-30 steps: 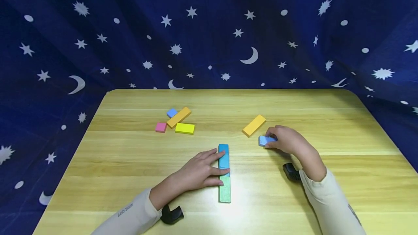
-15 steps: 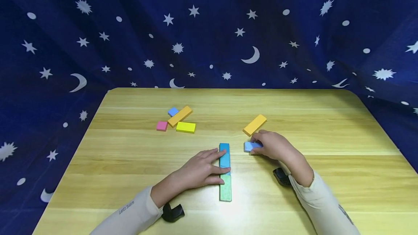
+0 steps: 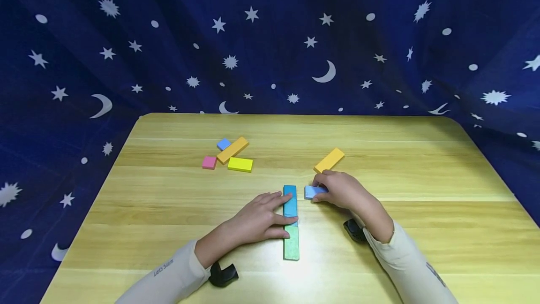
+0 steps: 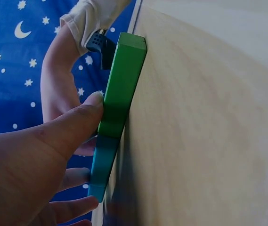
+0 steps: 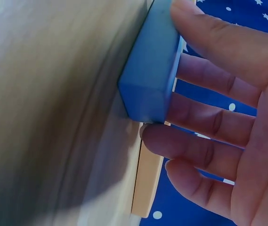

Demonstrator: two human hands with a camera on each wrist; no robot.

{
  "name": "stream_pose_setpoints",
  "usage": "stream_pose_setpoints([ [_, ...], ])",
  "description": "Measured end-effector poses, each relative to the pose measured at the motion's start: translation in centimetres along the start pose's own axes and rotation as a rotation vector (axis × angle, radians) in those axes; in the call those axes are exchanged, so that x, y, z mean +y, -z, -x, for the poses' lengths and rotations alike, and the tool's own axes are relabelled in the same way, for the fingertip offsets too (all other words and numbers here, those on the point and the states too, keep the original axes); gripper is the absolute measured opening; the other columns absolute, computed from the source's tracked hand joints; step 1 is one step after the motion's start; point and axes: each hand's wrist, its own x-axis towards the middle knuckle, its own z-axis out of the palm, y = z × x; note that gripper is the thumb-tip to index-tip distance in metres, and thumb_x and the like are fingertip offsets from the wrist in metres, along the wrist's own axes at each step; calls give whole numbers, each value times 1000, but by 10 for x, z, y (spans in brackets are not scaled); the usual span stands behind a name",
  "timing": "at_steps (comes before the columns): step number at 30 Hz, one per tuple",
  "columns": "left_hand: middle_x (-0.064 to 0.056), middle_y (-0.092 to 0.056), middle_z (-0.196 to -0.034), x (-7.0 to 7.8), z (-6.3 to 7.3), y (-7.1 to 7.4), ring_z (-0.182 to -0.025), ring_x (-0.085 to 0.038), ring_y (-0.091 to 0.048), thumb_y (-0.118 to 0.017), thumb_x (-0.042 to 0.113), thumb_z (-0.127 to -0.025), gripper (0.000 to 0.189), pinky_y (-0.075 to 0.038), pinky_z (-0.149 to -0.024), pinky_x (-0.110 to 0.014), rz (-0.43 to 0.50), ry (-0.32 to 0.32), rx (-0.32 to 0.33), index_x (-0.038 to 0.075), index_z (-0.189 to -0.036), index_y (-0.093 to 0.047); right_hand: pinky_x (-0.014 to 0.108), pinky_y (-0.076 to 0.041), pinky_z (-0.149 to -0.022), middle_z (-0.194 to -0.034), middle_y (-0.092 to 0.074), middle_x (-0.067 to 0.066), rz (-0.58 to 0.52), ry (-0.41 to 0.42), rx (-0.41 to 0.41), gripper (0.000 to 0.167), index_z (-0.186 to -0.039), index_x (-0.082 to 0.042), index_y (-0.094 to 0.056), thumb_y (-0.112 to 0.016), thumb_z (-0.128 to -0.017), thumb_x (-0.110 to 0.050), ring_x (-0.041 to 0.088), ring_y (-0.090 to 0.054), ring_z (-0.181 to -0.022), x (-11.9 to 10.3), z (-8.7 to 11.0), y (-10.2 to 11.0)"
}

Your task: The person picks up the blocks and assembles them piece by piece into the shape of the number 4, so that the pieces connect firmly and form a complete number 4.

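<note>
Head view: the left hand spreads its fingers over the green-and-blue row — just right of them, apart from the row, the right hand pinches the light-blue block. The step in hand seems to be joining the two, calling for a gentle slide left. Beyond the right fingers lies an orange block on the wood-grained table; behind hangs a starry curtain.

The wood-grain tabletop looks smooth and glossy, glaring near six o'clock. At twelve, the star-print curtain is creased, matt cloth. The green block and periwinkle block look smooth.
</note>
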Motion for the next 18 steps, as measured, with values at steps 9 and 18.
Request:
stream_pose_setpoints([
  [9, -8, -31, -147, 0, 1, 2, -134, -29, -32, -48, 52, -87, 43, -29, -108, -42, -1, 8, -7, 33, -125, -54, 32, -45, -60, -88, -62, 2, 17, 25, 2, 31, -92, -13, -65, -72, -74, -37, 12, -55, -67, -8, -7, -2],
  [18, -7, -31, -148, -1, 1, -1, -135, -29, -31, -48, 52, -88, 43, -29, -108, -42, -1, 1, -2, 34, -126, -54, 30, -44, -58, -82, -58, -2, 16, 42, 6, 30, -92, -13, -65, -73, -74, -36, 10, -51, -64, -13, -11, -3],
])
